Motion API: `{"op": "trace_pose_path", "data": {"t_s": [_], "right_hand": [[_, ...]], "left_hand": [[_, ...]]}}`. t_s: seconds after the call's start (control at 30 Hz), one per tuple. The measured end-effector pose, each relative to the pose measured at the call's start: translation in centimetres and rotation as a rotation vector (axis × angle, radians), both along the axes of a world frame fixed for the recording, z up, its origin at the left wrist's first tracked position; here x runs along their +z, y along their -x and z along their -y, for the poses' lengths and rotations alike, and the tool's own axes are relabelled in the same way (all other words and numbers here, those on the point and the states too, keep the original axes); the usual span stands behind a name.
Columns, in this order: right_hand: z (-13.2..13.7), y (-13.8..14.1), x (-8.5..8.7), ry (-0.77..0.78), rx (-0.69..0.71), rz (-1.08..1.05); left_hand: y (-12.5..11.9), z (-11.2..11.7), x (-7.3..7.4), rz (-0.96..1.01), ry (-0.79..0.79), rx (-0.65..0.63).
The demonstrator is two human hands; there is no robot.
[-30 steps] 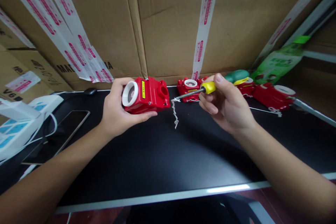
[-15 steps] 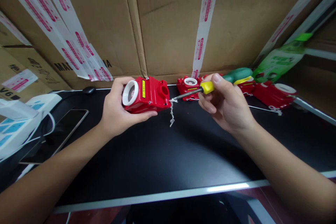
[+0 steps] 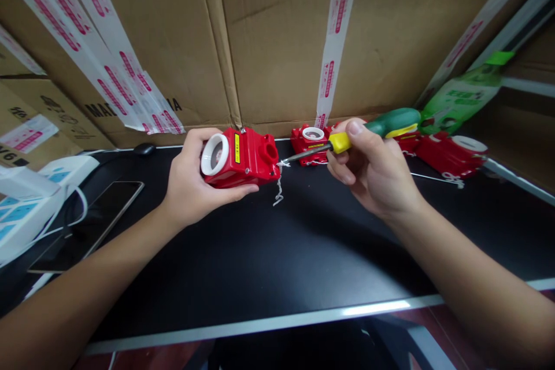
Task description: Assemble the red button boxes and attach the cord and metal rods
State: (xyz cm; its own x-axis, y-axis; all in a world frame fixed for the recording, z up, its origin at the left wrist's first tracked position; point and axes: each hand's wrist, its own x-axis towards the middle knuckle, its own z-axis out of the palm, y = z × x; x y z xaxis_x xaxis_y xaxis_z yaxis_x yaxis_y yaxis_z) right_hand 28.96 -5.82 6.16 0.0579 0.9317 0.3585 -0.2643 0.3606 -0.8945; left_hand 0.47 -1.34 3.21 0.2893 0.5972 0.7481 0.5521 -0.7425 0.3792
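We hold the red housing (image 3: 240, 158) off the black table (image 3: 269, 266), a little to nine o'clock of centre, with our left hand (image 3: 191, 182) wrapped round its near and left sides: thumb underneath along the front, fingers over the back. That grip appears meant to steady it and leave its right end open to the tool. Its long axis runs nine to three o'clock; the white round opening faces nine o'clock and the red socket faces three.

At that right end a short white twisted cord (image 3: 278, 188) hangs down, and the metal tip of the screwdriver (image 3: 347, 140) meets it there. Our right hand (image 3: 373, 176) is closed on the yellow collar, thumb on top, green handle pointing away to two o'clock, so the shaft lies nearly level and aims at nine o'clock.

Beyond, at twelve to two o'clock, more red housings (image 3: 446, 153) lie along the cardboard wall (image 3: 277, 40). A phone (image 3: 87, 225) rests at nine o'clock.
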Motion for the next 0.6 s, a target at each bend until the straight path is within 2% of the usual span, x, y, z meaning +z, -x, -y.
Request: {"op": "trace_pose_path", "data": {"t_s": [0.2,0.6], "right_hand": [[0.13,-0.79,0.18,-0.075,0.058,0.187],[0.15,-0.73,0.66,-0.060,-0.005,0.140]], "left_hand": [[-0.03,-0.06,0.09,-0.007,0.021,-0.001],[0.02,-0.08,0.14,-0.023,-0.022,0.014]]}}
